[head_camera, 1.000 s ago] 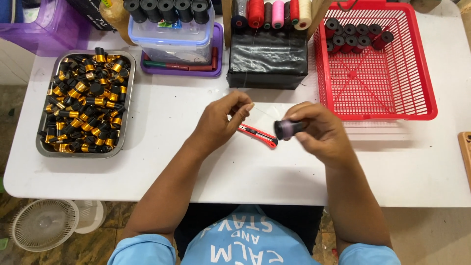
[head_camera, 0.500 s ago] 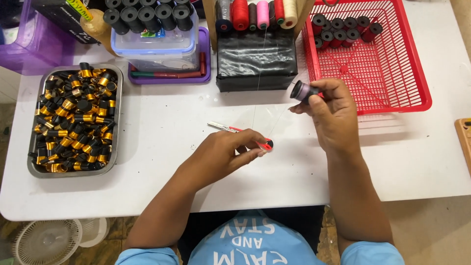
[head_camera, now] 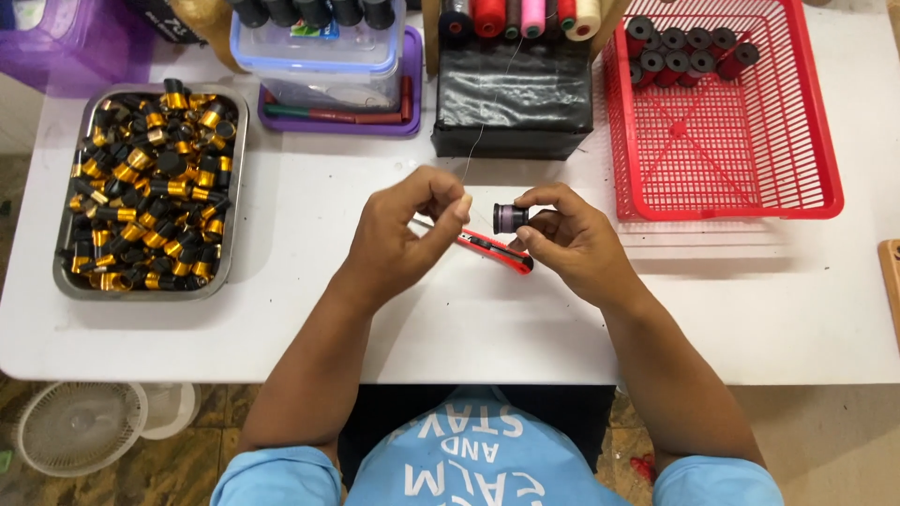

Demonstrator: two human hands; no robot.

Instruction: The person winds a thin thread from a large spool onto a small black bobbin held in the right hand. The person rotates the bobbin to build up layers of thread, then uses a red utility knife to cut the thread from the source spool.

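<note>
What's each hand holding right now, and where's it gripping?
Right hand grips a small purple-wound bobbin by its end; left hand pinches a thin thread at its fingers.

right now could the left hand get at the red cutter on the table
Probably yes: the red cutter lies on the table just beside the left hand, nothing between, though its fingers pinch a thin thread.

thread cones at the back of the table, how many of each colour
On the stand behind the black box, partly cut off by the frame edge:
dark blue cone: 1
red cone: 1
brown cone: 1
pink cone: 1
cream cone: 1
Total: 5 told apart
</note>
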